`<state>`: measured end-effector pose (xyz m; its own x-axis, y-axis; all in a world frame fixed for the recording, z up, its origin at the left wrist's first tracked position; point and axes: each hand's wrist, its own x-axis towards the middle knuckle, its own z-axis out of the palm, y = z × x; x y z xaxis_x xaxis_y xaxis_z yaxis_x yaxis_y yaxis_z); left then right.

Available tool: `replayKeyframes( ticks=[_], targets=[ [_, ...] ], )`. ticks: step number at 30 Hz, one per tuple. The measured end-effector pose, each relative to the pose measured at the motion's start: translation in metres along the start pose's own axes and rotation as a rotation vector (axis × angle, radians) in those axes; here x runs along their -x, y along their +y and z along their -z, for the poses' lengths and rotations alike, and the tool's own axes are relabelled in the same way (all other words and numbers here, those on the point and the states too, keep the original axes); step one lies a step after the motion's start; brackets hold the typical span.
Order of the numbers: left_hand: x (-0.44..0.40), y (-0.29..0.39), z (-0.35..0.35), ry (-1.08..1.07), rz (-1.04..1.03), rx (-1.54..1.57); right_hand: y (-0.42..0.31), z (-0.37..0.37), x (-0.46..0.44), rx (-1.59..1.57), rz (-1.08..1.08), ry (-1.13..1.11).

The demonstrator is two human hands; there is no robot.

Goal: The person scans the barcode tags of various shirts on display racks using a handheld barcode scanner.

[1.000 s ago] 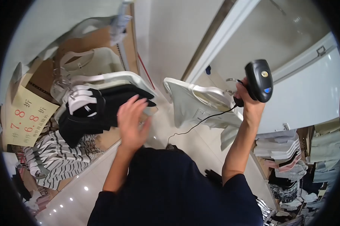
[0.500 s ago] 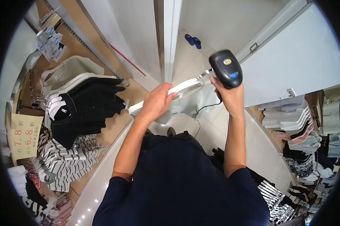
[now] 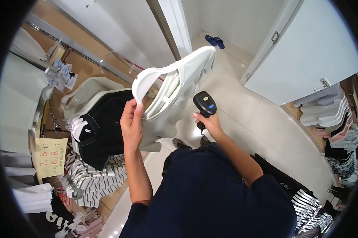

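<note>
My left hand (image 3: 131, 123) is closed on a white clothes hanger (image 3: 150, 76), gripping it near the neck. From that hanger hangs a pale garment (image 3: 163, 129), tilted away toward the doorway. In my right hand (image 3: 211, 122) is a black barcode scanner (image 3: 205, 104), held by its handle with its head up. The scanner is apart from the garment, to its right. Just left of the held garment, a black short-sleeved top (image 3: 101, 131) hangs on the rack; part of it lies behind my left hand and the garment.
Striped tops (image 3: 97, 178) hang low on the left by a yellow price sign (image 3: 51, 157). A white door (image 3: 306, 51) stands open ahead, with blue slippers (image 3: 215, 41) on the floor beyond. More clothes (image 3: 325, 113) hang at right.
My left hand has shifted left and raised the hanger with the garment. The scanner has moved down and left, away from the garment. The view has turned somewhat.
</note>
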<state>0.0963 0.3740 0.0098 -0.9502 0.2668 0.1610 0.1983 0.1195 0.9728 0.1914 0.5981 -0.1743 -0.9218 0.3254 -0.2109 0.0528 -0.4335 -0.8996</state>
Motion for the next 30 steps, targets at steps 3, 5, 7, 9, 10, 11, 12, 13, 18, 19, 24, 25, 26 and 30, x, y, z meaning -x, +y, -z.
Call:
replayKeyframes(
  ticks=[3,5,7,9,10,11,12,13,18,19,24,25,26,30],
  targets=[
    [0.003,0.013,0.009,0.046,0.044,0.031,-0.008,-0.026,-0.024,-0.029,0.033,-0.069],
    [0.006,0.020,0.015,0.078,0.060,0.050,-0.025,-0.048,-0.030,-0.088,0.062,-0.156],
    [0.008,0.026,0.020,0.096,0.058,0.068,-0.021,-0.059,-0.037,-0.127,0.038,-0.259],
    [0.008,0.025,0.026,0.134,0.046,0.079,-0.016,-0.070,-0.038,-0.182,-0.013,-0.363],
    [0.008,0.025,0.029,0.152,0.041,0.087,-0.014,-0.075,-0.038,-0.207,-0.040,-0.413],
    [0.008,0.024,0.032,0.166,0.044,0.090,-0.013,-0.079,-0.036,-0.222,-0.036,-0.434],
    [0.008,0.023,0.033,0.179,0.046,0.094,-0.013,-0.085,-0.034,-0.235,-0.031,-0.453],
    [0.009,0.022,0.035,0.191,0.049,0.098,-0.014,-0.091,-0.032,-0.249,-0.027,-0.471],
    [0.007,0.013,0.038,0.179,0.038,0.095,-0.017,-0.110,-0.022,-0.265,-0.076,-0.478],
    [0.007,0.011,0.040,0.181,0.039,0.100,-0.017,-0.109,-0.022,-0.238,-0.079,-0.444],
    [0.005,0.009,0.048,0.207,0.054,0.073,-0.029,-0.087,-0.016,-0.043,-0.032,-0.251],
    [0.004,0.008,0.048,0.215,0.051,0.069,-0.033,-0.080,-0.015,0.073,-0.009,-0.194],
    [0.004,0.007,0.048,0.220,0.047,0.066,-0.039,-0.075,-0.014,0.189,0.016,-0.135],
    [0.001,0.003,0.044,0.224,0.043,0.073,-0.038,-0.069,0.003,0.342,0.306,0.133]
  ],
)
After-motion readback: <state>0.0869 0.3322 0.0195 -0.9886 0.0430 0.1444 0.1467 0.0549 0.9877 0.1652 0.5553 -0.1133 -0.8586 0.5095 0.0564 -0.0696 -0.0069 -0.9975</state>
